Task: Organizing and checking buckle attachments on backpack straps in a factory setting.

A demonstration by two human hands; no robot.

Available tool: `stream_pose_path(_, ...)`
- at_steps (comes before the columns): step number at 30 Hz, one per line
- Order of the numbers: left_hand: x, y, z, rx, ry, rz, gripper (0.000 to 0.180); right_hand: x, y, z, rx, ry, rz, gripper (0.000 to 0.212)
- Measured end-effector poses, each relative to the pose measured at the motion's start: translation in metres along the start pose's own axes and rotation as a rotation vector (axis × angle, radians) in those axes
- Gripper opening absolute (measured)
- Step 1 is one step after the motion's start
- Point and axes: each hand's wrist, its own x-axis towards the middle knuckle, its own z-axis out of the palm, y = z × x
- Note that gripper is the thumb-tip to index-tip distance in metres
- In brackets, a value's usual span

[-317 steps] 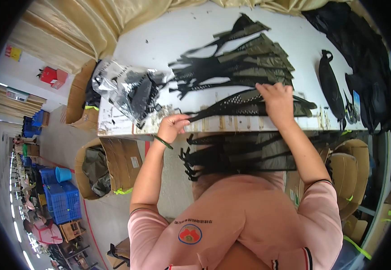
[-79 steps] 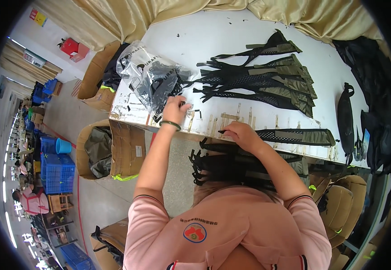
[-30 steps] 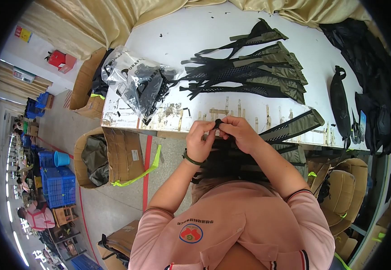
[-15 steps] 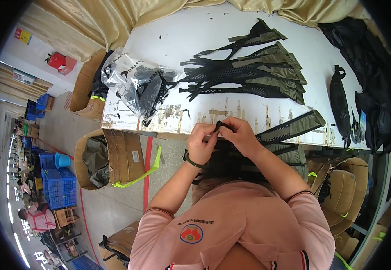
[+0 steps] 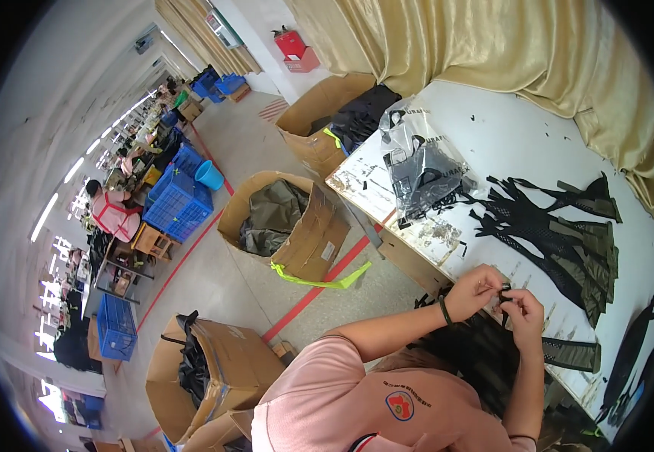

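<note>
- My left hand (image 5: 476, 290) and right hand (image 5: 524, 310) meet just over the near edge of the white work table (image 5: 508, 143); the fingers of both are pinched narrow on a small black clip (image 5: 505, 289) at the end of a black mesh strap piece (image 5: 568, 352). I judge I hold it close in front of me so I can work the small part with both thumbs.
- The rest of that strap trails right along the table edge, resting on it, so its weight is not hanging from my fingers.
- Just beyond my hands lies a fanned stack of black mesh and olive webbing pieces (image 5: 568, 233), overlapped so much that I cannot count them.
- Further left on the table sits one clear plastic bag of black parts (image 5: 421, 166), mouth toward me, within reach.
- On the floor to my left stand open brown cardboard boxes (image 5: 297, 226); I count three near ones.
- Behind the table hangs one gold curtain (image 5: 493, 45).
</note>
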Motion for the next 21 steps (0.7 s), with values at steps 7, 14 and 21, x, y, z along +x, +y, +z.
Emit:
stream_pose_path(7,-0.001,-0.018,-0.002,-0.778,-0.113,-0.732,0.01,0.002,-0.006,0.014,-0.401,0.082,-0.306,0.011)
stream_pose_path(14,-0.002,-0.017,0.018,-0.563,-0.041,-0.547,0.011,-0.013,-0.019,0.015,-0.453,0.184,-0.384,0.013)
stream_pose_path(21,-0.001,-0.01,0.017,-0.314,-0.007,-0.501,0.007,-0.015,-0.004,0.006,0.104,0.209,0.141,0.023)
